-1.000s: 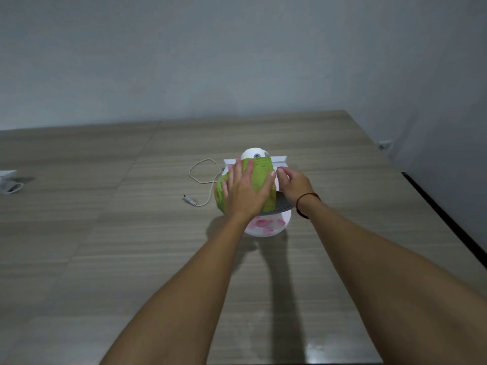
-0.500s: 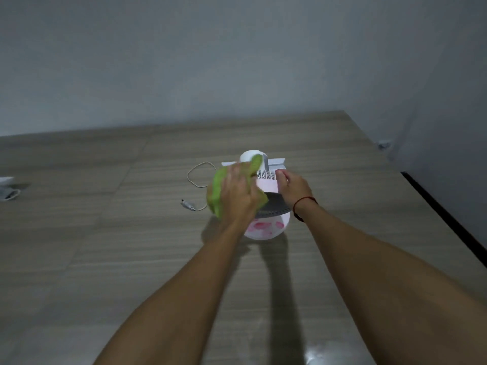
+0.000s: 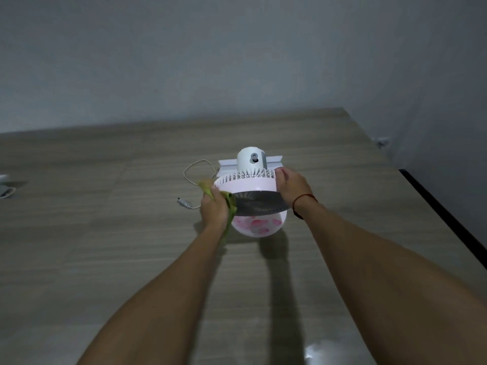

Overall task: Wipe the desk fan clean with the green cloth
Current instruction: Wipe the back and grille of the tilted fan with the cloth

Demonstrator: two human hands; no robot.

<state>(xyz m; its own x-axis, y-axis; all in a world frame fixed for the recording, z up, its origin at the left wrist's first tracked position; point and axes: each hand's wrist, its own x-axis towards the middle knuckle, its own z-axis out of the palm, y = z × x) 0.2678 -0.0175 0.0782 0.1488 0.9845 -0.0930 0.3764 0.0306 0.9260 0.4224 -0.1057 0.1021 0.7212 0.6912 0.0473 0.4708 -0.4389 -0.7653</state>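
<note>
A small pink and white desk fan point(image 3: 250, 184) stands in the middle of the wooden table point(image 3: 105, 233), its dark front grille facing me and tilted downward. My left hand point(image 3: 214, 209) grips the green cloth point(image 3: 229, 206) against the fan's left rim; most of the cloth is hidden behind the hand. My right hand point(image 3: 290, 189) holds the fan's right rim, fingers curled over the pink ring. A red string circles that wrist.
The fan's white cable point(image 3: 195, 177) loops on the table to the left, ending in a plug point(image 3: 184, 204). A white object point(image 3: 6, 188) lies at the far left edge. The table's right edge point(image 3: 434, 206) drops beside a wall.
My left hand has slid the cloth from the top of the fan down to its left side, uncovering the pink ring and rear grille. The right hand stays on the right rim.
</note>
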